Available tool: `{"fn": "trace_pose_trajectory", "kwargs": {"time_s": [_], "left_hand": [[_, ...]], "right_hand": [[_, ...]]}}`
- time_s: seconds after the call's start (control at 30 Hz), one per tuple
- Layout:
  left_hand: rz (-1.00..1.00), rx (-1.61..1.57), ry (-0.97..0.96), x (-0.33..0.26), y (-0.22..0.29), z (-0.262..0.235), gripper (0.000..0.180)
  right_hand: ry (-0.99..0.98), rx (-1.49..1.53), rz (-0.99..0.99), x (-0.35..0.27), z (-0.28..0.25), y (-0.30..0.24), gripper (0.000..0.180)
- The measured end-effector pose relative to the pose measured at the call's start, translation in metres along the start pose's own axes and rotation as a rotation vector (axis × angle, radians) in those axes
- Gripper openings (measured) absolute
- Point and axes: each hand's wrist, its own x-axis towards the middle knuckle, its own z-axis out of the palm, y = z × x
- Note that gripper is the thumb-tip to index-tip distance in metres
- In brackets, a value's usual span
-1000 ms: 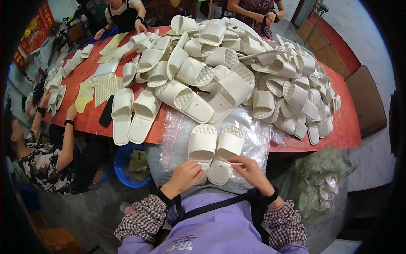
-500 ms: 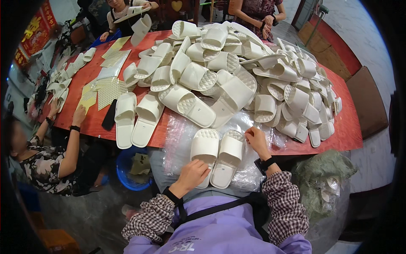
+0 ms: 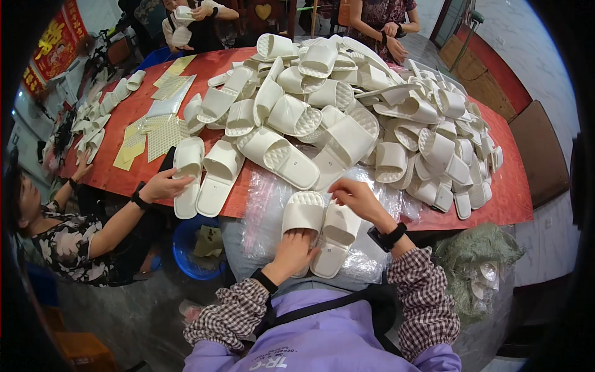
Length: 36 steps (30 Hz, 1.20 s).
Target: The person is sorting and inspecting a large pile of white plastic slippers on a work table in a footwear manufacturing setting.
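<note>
A pair of white slippers lies side by side in front of me, soles down with quilted footbeds. My left hand (image 3: 291, 254) reaches into the left slipper (image 3: 303, 211); its fingers lie under the strap, partly hidden, with the thumb held apart. Over the toe end of the right slipper (image 3: 339, 224) is my right hand (image 3: 356, 199), fingers bent and thumb apart, with nothing visible in it. Whether it touches the slipper I cannot tell. Beneath the pair lie clear plastic bags (image 3: 263, 214).
A large heap of white slippers (image 3: 347, 93) covers much of the red table (image 3: 505, 180). A co-worker at the left touches another slipper (image 3: 188, 180). Yellow sheets (image 3: 131, 149) lie nearby. A blue bucket (image 3: 186, 248) stands on the floor; a green sack (image 3: 477, 266) is at the right.
My left hand's fingers have gone into the left slipper. My right hand has moved left over the right slipper's toe. The left co-worker's hand has moved from the yellow sheets to a slipper.
</note>
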Motion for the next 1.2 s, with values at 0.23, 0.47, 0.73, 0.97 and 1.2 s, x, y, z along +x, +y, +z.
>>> {"fn": "trace_pose_trajectory", "kwargs": {"time_s": [0.23, 0.47, 0.73, 0.97, 1.2], "left_hand": [[0.003, -0.05, -0.125, 0.018, -0.002, 0.006, 0.05], [0.078, -0.042, -0.076, 0.014, -0.008, 0.003, 0.053], [0.106, -0.06, 0.025, -0.004, 0.008, -0.03, 0.036], [-0.24, -0.549, 0.263, 0.032, 0.001, -0.072, 0.032], [-0.272, -0.963, 0.229, 0.08, -0.006, -0.033, 0.031]], "right_hand": [[-0.169, -0.264, -0.053, 0.047, 0.043, 0.004, 0.025], [-0.298, -0.035, 0.005, 0.052, 0.048, 0.002, 0.04], [-0.069, 0.083, -0.079, 0.021, 0.036, -0.008, 0.03], [0.02, 0.115, -0.112, -0.01, 0.032, -0.005, 0.029], [0.001, 0.272, -0.121, -0.018, 0.037, -0.003, 0.029]]}}
